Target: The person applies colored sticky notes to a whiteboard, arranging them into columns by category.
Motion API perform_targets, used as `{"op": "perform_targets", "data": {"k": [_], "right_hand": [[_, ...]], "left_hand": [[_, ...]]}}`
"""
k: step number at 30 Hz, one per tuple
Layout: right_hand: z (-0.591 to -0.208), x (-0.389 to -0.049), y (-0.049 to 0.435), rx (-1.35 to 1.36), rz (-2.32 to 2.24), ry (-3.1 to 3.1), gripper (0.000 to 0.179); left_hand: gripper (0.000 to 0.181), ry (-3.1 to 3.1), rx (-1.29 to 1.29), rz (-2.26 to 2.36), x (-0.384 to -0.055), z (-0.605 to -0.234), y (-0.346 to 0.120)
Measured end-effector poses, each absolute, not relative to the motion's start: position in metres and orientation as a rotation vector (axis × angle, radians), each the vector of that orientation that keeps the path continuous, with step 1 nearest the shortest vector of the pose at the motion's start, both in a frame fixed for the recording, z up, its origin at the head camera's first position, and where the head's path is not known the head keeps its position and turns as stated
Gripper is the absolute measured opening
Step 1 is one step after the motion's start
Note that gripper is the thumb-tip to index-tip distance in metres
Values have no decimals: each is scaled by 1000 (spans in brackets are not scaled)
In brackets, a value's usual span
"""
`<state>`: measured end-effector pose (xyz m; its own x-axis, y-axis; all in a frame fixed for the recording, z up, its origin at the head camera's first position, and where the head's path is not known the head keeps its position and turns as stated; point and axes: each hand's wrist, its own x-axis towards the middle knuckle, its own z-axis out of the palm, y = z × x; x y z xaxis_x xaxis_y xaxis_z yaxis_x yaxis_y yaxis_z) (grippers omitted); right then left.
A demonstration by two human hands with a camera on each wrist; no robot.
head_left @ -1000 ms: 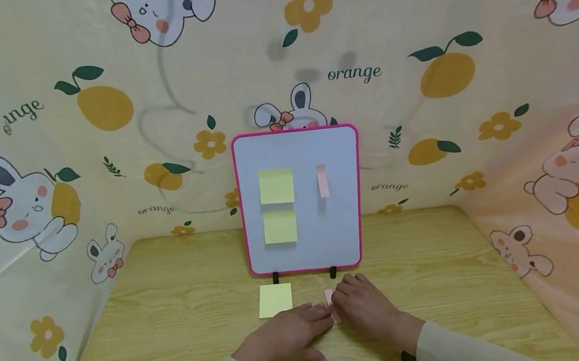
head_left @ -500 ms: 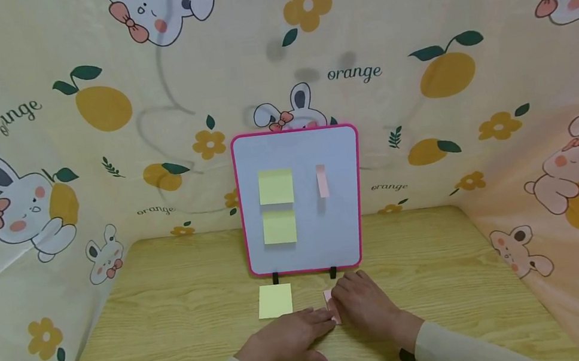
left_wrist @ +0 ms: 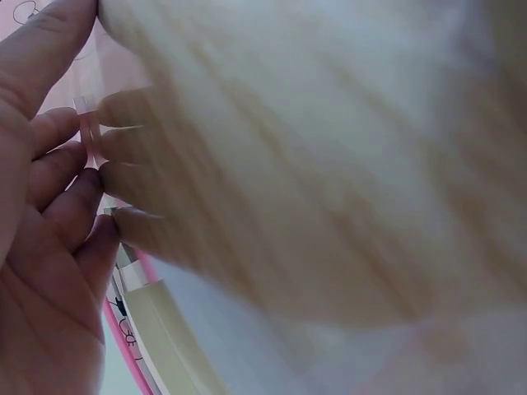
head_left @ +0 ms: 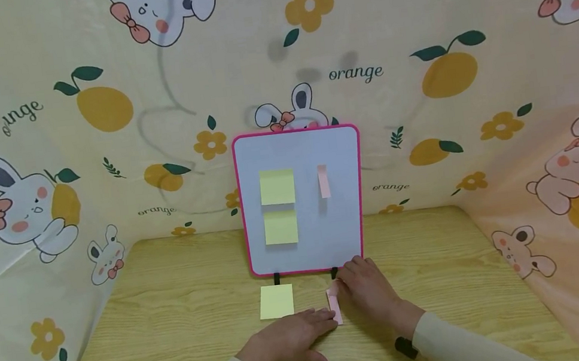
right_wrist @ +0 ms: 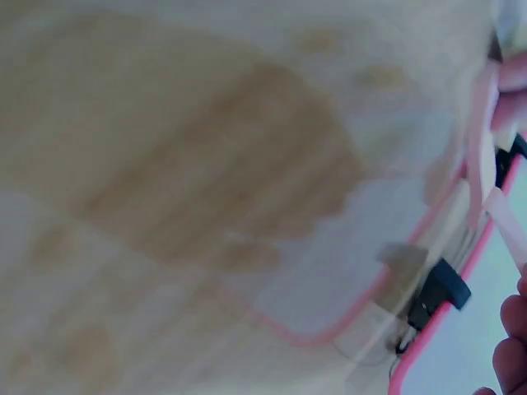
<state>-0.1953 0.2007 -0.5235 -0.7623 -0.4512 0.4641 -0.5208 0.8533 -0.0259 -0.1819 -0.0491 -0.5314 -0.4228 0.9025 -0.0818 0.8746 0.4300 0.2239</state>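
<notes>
A narrow pink sticky note pad (head_left: 337, 314) lies on the table before the whiteboard. My left hand (head_left: 288, 340) rests flat, its straight fingertips pressing the pad's near end. At the far end, my right hand (head_left: 371, 294) pinches the top pink sticky note (right_wrist: 506, 226), which lifts and bends away from the pad in the right wrist view. A square yellow sticky note pad (head_left: 276, 301) lies to the left, just beyond the left hand. In the left wrist view the left hand's fingers (left_wrist: 70, 177) touch the tabletop side by side.
A pink-framed whiteboard (head_left: 315, 255) stands upright on black feet (right_wrist: 436, 294) behind the hands. It bears two yellow sticky notes (head_left: 277, 187) at left and one pink strip (head_left: 324, 181) at right. Patterned cloth (head_left: 383, 18) surrounds the wooden table (head_left: 173, 291).
My right hand has shifted slightly away and upward toward the whiteboard, and the top pink sticky note has come up at its far end. The left hand stays nearly still.
</notes>
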Motion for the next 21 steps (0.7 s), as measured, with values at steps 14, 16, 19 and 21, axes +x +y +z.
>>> {"op": "perform_targets", "data": {"k": [14, 16, 19, 21], "right_hand": [[-493, -221, 213, 643, 243, -2302, 15], [-489, -228, 215, 662, 214, -2235, 16], [-485, -236, 217, 692, 150, -2156, 19], [-483, -241, 216, 717, 112, -2109, 16]], "left_hand": [[78, 2480, 1486, 307, -181, -532, -48], [78, 2483, 1475, 316, -181, -533, -49], [78, 2482, 1460, 334, -182, -533, -49], [77, 2476, 1454, 349, -182, -534, -50]]}}
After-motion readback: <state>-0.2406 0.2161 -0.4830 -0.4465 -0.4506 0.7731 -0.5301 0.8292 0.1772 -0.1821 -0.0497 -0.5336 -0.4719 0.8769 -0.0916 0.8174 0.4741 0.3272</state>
